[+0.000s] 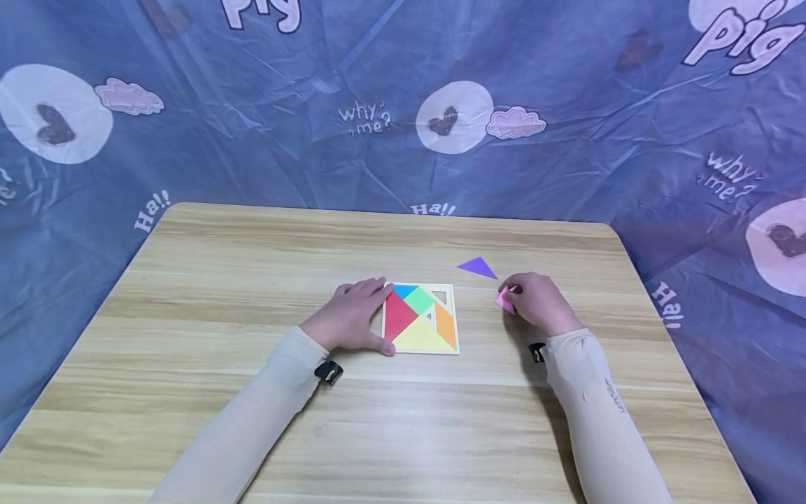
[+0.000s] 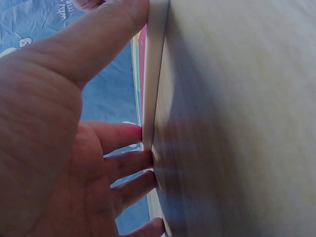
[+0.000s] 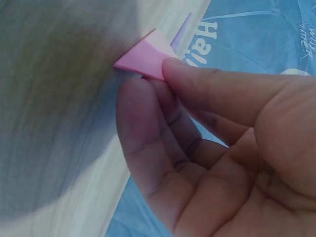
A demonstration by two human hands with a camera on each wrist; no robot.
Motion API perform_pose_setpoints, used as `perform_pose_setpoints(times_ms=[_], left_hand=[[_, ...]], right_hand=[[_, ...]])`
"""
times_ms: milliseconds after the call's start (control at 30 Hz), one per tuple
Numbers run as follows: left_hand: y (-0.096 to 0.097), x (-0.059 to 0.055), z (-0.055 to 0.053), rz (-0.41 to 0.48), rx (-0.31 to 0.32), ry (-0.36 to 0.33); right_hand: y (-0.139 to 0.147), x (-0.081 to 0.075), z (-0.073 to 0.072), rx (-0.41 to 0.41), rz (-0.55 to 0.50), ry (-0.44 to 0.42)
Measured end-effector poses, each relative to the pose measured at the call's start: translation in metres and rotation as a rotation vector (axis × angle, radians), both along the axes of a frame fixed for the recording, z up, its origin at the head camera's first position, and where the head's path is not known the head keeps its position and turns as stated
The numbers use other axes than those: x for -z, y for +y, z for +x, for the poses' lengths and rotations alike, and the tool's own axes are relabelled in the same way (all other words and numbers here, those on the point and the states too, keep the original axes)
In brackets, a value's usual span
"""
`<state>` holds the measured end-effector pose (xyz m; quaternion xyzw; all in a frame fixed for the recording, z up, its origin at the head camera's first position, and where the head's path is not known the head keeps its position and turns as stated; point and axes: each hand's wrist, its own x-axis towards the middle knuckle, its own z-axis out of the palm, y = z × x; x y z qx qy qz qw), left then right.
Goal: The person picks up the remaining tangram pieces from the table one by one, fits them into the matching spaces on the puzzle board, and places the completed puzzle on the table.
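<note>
A square tangram tray point(image 1: 457, 336) with a pale rim lies on the table. Set in it are a red triangle point(image 1: 398, 316), a blue piece point(image 1: 403, 290), a green square point(image 1: 420, 300), a yellow triangle point(image 1: 420, 336) and an orange parallelogram point(image 1: 445, 325). My left hand point(image 1: 349, 315) spreads along the tray's left side, its thumb at the near corner and fingers at the far one. Right of the tray, my right hand point(image 1: 538, 301) pinches a small pink triangle point(image 3: 145, 57) between thumb and fingertips, close over the table. Part of the pink triangle is hidden by the thumb.
A purple triangle point(image 1: 480, 267) lies on the wooden table point(image 1: 283, 238) beyond the tray, just left of the right hand. Bare recesses show at the tray's upper right and near its middle. A blue printed cloth point(image 1: 378, 161) hangs behind the table.
</note>
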<state>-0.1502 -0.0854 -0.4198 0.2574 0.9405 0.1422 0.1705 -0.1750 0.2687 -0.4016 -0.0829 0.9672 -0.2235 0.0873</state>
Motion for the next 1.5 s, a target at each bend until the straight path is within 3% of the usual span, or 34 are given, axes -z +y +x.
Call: perform_pose_setpoints(times_ms=[333, 633, 867, 1000, 1500], left_hand=[[0.0, 0.0, -0.001, -0.004, -0.006, -0.01], [-0.002, 0.0, -0.001, -0.002, -0.004, -0.009], [-0.002, 0.002, -0.003, -0.007, 0.001, -0.005], [-0.002, 0.001, -0.003, -0.006, 0.001, -0.002], [-0.002, 0.002, -0.002, -0.005, 0.002, 0.004]], right_hand=[[-0.001, 0.004, -0.001, 0.078, -0.03, -0.01], [0.0, 0.006, -0.001, 0.074, -0.102, 0.184], [-0.006, 0.003, -0.002, 0.153, -0.217, 0.227], [-0.01, 0.002, -0.002, 0.178, -0.233, 0.262], [-0.016, 0.0, -0.002, 0.176, -0.245, 0.235]])
